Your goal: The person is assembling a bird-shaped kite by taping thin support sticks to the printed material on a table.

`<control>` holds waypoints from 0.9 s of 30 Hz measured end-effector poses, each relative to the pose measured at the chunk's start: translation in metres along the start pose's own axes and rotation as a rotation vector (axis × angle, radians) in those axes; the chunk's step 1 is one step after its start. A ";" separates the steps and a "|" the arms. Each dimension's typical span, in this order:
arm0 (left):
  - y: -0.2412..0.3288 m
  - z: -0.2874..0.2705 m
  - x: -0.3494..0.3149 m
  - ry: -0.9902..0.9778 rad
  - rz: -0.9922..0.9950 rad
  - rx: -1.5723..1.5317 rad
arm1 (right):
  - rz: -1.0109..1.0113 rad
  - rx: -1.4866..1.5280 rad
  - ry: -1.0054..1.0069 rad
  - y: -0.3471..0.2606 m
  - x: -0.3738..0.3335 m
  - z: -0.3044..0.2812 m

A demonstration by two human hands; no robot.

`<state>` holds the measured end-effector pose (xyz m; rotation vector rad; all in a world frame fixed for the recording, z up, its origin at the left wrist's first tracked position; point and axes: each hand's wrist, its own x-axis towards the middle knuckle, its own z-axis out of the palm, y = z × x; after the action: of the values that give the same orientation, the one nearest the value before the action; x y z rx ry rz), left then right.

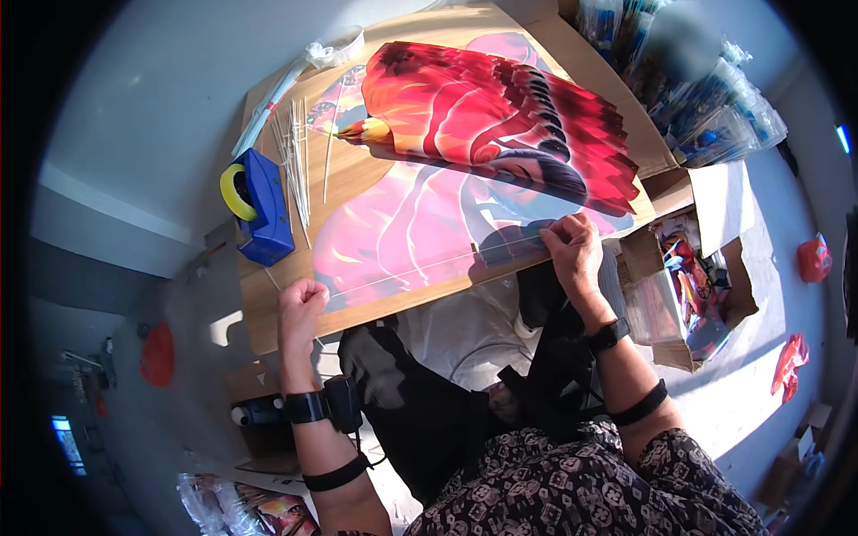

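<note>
A thin white rod [429,268] runs straight between my two hands, along the near edge of a pale pink printed sheet [393,232]. My left hand [302,308] pinches the rod's left end by the sheet's near left corner. Farther right, the fingers of my right hand [572,247] are closed on its other end. Beyond the rod, a bright red sheet with a feather and figure print [465,107] lies across the paler one. A blue tape dispenser with a yellow roll [265,210] stands left of the sheets.
Several loose white sticks [295,165] lie beside the dispenser on the wooden table [264,308]. A white tub [340,49] sits at the back left. Right of the table are an open carton of colourful pieces [693,286] and plastic-wrapped bundles [715,98].
</note>
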<state>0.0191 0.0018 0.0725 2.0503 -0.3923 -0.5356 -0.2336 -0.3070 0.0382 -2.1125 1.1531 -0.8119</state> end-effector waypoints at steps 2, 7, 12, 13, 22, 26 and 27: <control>0.001 0.000 0.001 -0.017 -0.004 -0.012 | 0.005 -0.016 0.001 -0.002 0.000 -0.001; 0.003 -0.003 0.001 -0.019 -0.009 -0.026 | -0.004 -0.066 0.010 -0.007 -0.001 0.003; 0.009 0.002 -0.003 0.054 -0.054 -0.090 | 0.041 -0.160 -0.019 -0.012 0.002 0.004; 0.009 0.001 -0.002 0.067 -0.060 -0.081 | 0.036 -0.161 -0.022 -0.011 0.002 0.004; -0.013 0.007 0.002 0.213 0.230 0.415 | 0.015 -0.172 -0.035 -0.013 0.002 0.002; -0.004 0.005 0.002 0.066 0.085 0.325 | 0.023 -0.175 -0.032 -0.010 0.002 0.001; -0.005 0.005 0.002 0.068 0.056 0.266 | 0.023 -0.168 -0.035 -0.010 0.002 0.002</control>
<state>0.0187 0.0002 0.0652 2.2979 -0.5007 -0.3949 -0.2264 -0.3037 0.0449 -2.2353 1.2640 -0.6857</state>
